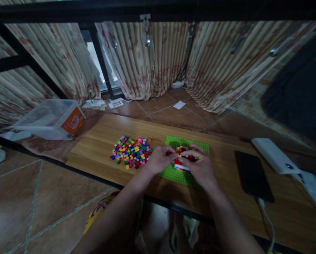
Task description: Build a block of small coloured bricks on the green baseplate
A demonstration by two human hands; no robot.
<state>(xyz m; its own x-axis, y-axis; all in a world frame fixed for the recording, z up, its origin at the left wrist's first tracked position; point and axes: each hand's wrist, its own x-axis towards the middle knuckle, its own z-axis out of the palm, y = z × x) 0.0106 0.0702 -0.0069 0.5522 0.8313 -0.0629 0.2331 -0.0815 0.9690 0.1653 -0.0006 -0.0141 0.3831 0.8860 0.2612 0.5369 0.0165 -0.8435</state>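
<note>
Our left hand (160, 159) and right hand (200, 168) meet over the green baseplate (173, 174), both resting low on it. Left fingers are curled, tips pinched together at about 3 o'clock from the palm, right against the small multicolored brick build (183, 150) on the plate; whether a brick sits between the tips we cannot tell. Right hand is also curled, fingers pointing to 10 o'clock, pinching at the same build and covering its near half.

The build sits dead between the two sets of fingertips, touching both; neither hand is clearly nearer. The baseplate's long axis runs roughly 1 to 7 o'clock, across the counter (99, 148) toward us.

The loose brick pile (131, 152) lies at 9 o'clock from the left hand, just beside it, well apart from the right hand. So the left hand is the near one for the pile.

At 3 o'clock from the right hand, a dark phone (253, 174) lies flat with a cable; past it, a white power bank (274, 155).

Farther off at 10 o'clock, a clear plastic tub (49, 120) with an orange label sits off the counter. Curtains (147, 60) hang at 12 o'clock.
</note>
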